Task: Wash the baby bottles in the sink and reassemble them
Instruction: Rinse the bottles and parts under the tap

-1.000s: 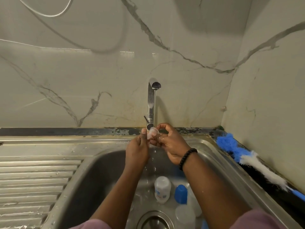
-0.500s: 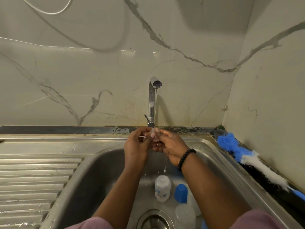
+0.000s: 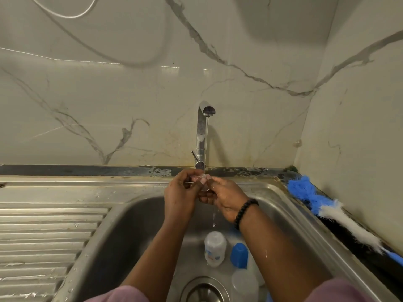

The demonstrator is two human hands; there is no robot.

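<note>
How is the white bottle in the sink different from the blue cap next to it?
The white bottle is pale and translucent with blue print on its side; the blue cap is solid blue and plain. The bottle is longer than the cap. The bottle lies fully in view, while the cap is partly hidden by the right forearm. Both rest on the floor of the sink, near the drain.

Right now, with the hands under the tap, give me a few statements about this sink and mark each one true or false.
1. Water is running from the tap. True.
2. Both hands hold a small clear piece under the stream, left hand and right hand together. True.
3. The blue cap sits on the draining board. False: it lies in the sink basin, beside the white bottle.
4. The blue and white brush is in the basin. False: it lies on the ledge to the right of the sink.
5. A dark bead bracelet is on the right wrist. True.
</note>
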